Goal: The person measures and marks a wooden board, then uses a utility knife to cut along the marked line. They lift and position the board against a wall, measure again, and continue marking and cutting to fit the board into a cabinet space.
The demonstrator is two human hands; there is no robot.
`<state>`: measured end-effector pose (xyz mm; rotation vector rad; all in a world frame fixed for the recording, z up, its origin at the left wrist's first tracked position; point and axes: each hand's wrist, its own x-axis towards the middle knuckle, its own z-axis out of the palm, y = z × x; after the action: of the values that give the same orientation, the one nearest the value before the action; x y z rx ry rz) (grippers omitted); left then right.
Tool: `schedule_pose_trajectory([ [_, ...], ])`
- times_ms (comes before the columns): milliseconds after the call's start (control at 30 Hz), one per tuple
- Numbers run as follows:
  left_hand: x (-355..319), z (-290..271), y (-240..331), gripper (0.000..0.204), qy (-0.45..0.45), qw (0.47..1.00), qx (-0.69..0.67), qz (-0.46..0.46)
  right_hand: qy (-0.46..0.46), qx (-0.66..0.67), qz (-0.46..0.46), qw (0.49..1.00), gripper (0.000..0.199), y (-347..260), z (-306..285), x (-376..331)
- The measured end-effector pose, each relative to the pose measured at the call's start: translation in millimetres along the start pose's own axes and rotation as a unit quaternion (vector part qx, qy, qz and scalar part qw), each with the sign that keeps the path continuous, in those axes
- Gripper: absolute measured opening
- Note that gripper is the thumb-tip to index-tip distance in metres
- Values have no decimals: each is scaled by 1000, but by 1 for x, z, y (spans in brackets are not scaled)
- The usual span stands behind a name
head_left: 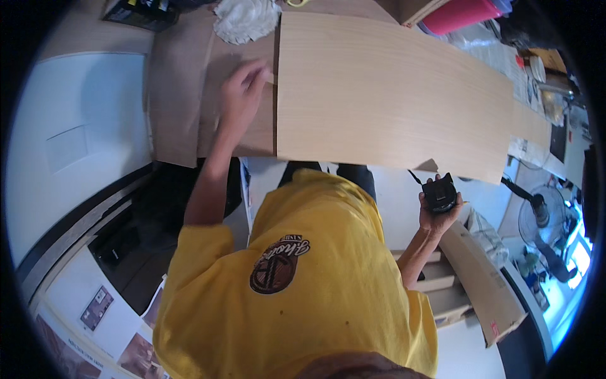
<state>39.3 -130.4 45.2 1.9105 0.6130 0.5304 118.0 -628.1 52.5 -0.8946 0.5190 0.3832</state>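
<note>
A wide, pale wood-grain board (391, 95) lies across the brown work surface (177, 95) in front of me. My left hand (243, 91) is over the brown surface beside the board's left edge. Its thumb and fingertips are drawn together; a small pale sliver shows at the tips, too blurred to name. Low beside the board's near edge, toward its right end, my right hand (440, 211) grips a black tape measure (440, 193) with the palm turned up. A short black strap (415, 177) sticks out from the tape measure toward the board.
A crumpled white cloth (246, 20) lies behind my left hand. At the far right are a pink roll-shaped thing (461, 15) and assorted clutter. A standing fan (541, 215) and a long cardboard piece (483, 281) are on the right. A white wall panel (82, 120) borders the left.
</note>
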Motion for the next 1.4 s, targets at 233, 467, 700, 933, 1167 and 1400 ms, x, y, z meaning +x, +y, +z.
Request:
schedule_pose_trajectory([
  [233, -182, -2, 54, 26, -54, 941, -146, -299, -197, -288, -2, 937, 77, 0, 71, -59],
  [467, -208, 36, 78, 33, -74, 877, -354, -316, -442, -585, 22, 680, 63, 88, 171, -52],
  [700, -225, 51, 65, 32, -38, 908, -247, -337, -552, -607, -91, 565, 55, 89, 164, -34],
  [933, -164, 10, 18, 24, 71, 963, -64, -250, -423, -719, -313, 454, 53, 58, 138, 3],
  [1167, -157, 2, -30, 25, 77, 970, 1, -231, -336, -773, -331, 426, 42, 42, 125, 6],
  [1400, -170, 20, -18, 35, 36, 950, -142, -275, -335, -768, -279, 469, 43, 87, 139, -18],
])
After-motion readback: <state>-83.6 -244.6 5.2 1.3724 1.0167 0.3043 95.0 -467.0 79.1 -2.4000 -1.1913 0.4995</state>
